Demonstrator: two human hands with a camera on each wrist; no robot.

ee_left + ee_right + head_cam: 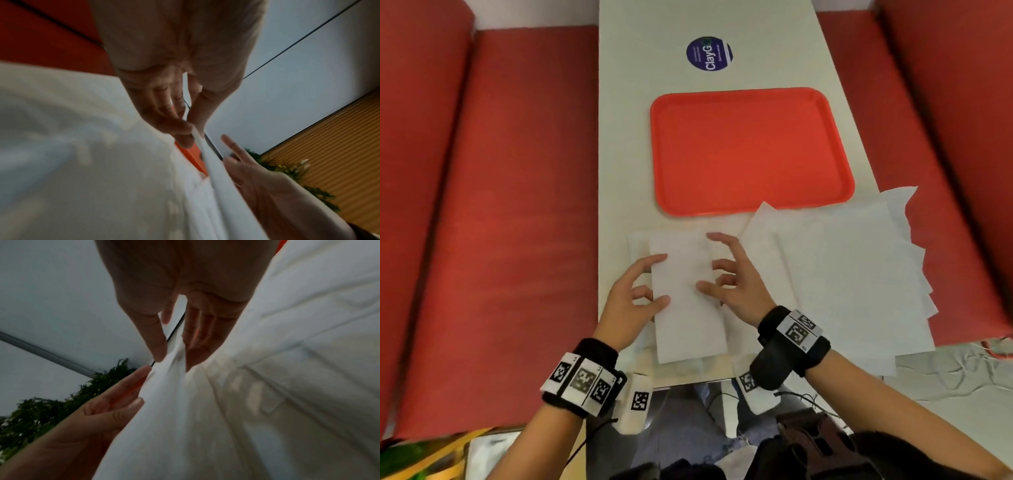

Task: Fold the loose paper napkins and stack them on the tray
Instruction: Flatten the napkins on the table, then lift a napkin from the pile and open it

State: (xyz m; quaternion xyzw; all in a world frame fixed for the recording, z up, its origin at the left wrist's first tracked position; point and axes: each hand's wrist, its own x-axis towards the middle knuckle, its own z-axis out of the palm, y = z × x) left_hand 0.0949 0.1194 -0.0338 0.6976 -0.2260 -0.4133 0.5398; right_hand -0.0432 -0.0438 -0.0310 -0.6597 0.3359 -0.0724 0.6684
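Left hand: the left hand [631, 298] sits at the left edge of the napkin [688, 301]. In its wrist view the thumb and fingers [180, 129] pinch a raised white edge, though that picture is blurred.
Right hand: the right hand [732, 281] is at the napkin's right edge, fingers spread and bent. In its wrist view the thumb and fingers [158, 347] appear to nip the paper between them, so I judge both hands to be gripping the same napkin.
Napkin: a tall narrow white strip on the near part of the worktop [626, 137], between the two hands and touching both. It lies over a wider white sheet whose edges show at the left and far side.
Pile: the loose napkins [852, 274] lie fanned out just right of the right hand, overlapping one another, some hanging past the worktop's right edge.
Tray: the orange tray [664, 164] lies beyond the hands, its near rim just beyond the napkin; nothing is on it.
Progress: early, by my reading. One napkin is mid-fold, none is stacked yet, and the whole pile remains.
Beyond: a round blue sticker [709, 54] at the far end; red benches [500, 205] on both sides.
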